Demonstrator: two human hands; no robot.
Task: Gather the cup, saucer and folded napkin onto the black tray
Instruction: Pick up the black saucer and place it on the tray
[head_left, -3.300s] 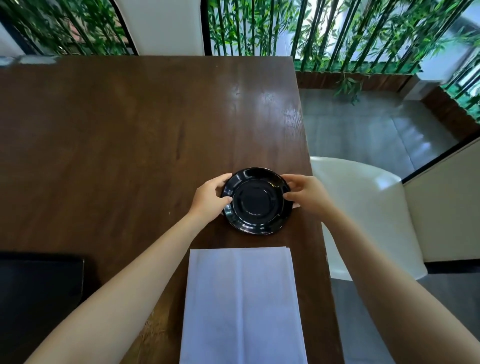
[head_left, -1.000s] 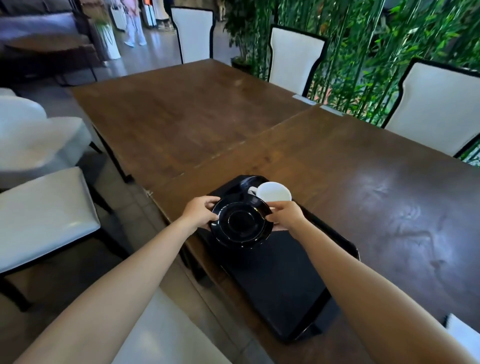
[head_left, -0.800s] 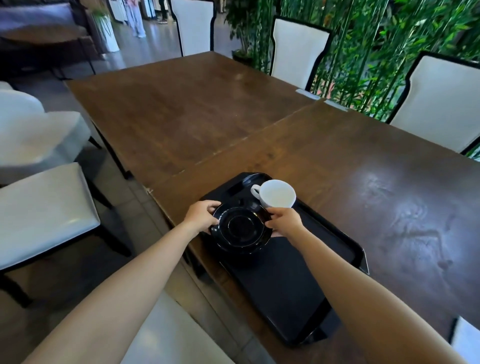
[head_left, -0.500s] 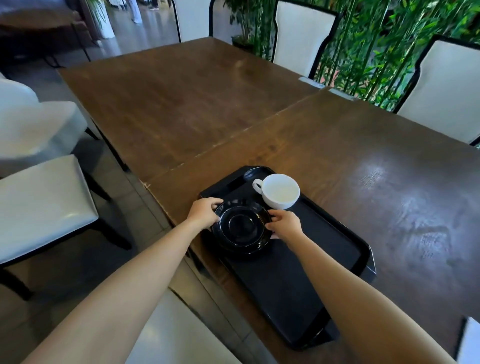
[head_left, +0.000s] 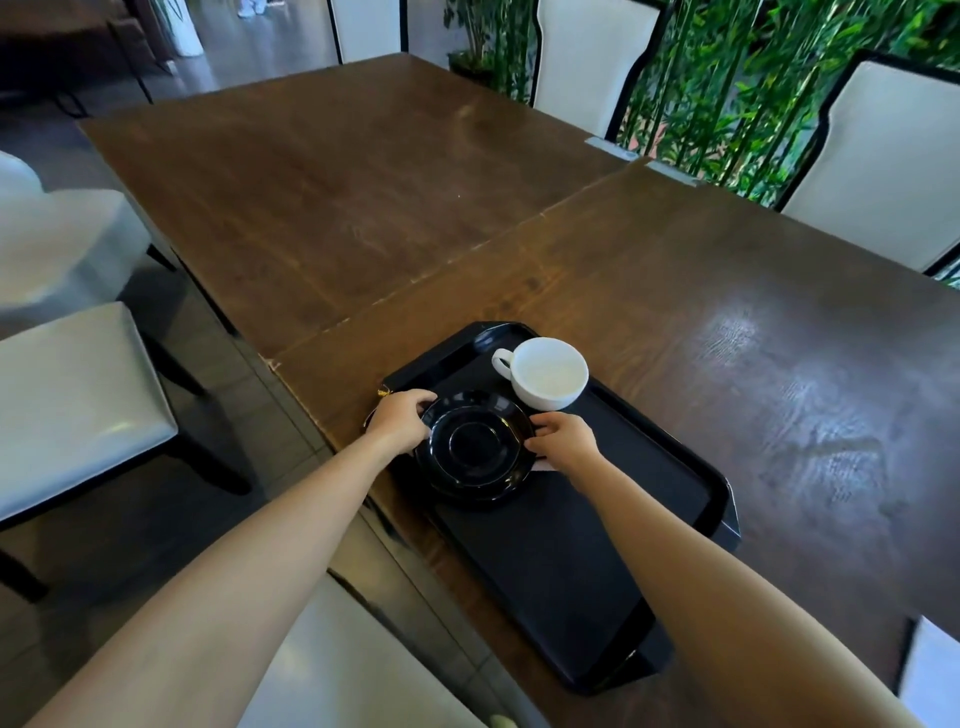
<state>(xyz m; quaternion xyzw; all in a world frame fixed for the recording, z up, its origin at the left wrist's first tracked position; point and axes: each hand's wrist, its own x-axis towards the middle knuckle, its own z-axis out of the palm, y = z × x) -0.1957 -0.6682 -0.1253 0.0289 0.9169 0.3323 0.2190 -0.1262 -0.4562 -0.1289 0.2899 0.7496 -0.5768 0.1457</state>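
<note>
A glossy black saucer (head_left: 475, 448) sits low over the near-left part of the black tray (head_left: 649, 467). My left hand (head_left: 397, 422) grips its left rim and my right hand (head_left: 563, 441) grips its right rim. An empty white cup (head_left: 548, 373) stands upright on the tray just beyond the saucer, handle to the left. A pale corner at the lower right edge of the frame (head_left: 930, 670) looks like the folded napkin, lying on the table off the tray. Whether the saucer rests on the tray or hovers just above it I cannot tell.
The tray lies along the near edge of a long dark wooden table (head_left: 415, 208). White chairs stand at the left (head_left: 67, 405), below me (head_left: 332, 670) and along the far side (head_left: 878, 166). Bamboo plants (head_left: 737, 78) fill the back right.
I carried the saucer from beside the napkin over to the tray, turning left. Over the last second it came down onto the tray's near-left part, in front of the cup.
</note>
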